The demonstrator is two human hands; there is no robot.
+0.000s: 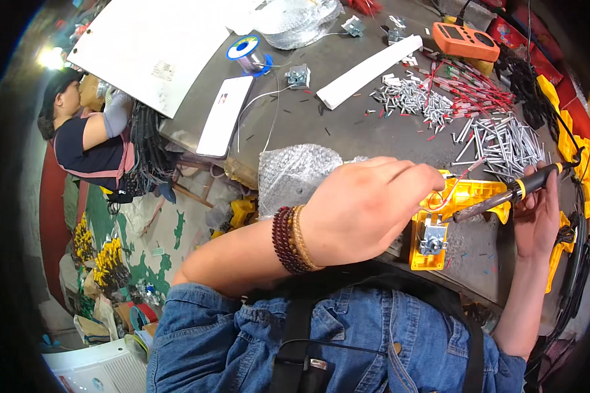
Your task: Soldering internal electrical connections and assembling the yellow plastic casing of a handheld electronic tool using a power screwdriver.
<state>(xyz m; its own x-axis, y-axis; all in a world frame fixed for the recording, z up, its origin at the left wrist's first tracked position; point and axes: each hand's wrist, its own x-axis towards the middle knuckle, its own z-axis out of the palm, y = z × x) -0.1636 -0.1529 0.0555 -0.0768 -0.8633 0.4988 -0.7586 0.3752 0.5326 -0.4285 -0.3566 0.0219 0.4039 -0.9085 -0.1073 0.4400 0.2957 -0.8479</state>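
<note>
The right hand (536, 226) was closed around the handle of a soldering iron (488, 204), its tip near the metal switch (432, 243) in a yellow housing (479, 192) between both hands. A slip, if the iron was hot, could have scorched plastic or wires (450, 198). The left hand's (364, 213) fingertips were largely hidden; whether they pinched anything, I couldn't tell.

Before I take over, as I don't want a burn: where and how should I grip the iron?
Grip the iron by its black handle, coming from the right, where the right hand has it. The handle lies at that end, thick and rounded; the bare metal barrel slants down-left toward the yellow housing and may be hot.
</note>
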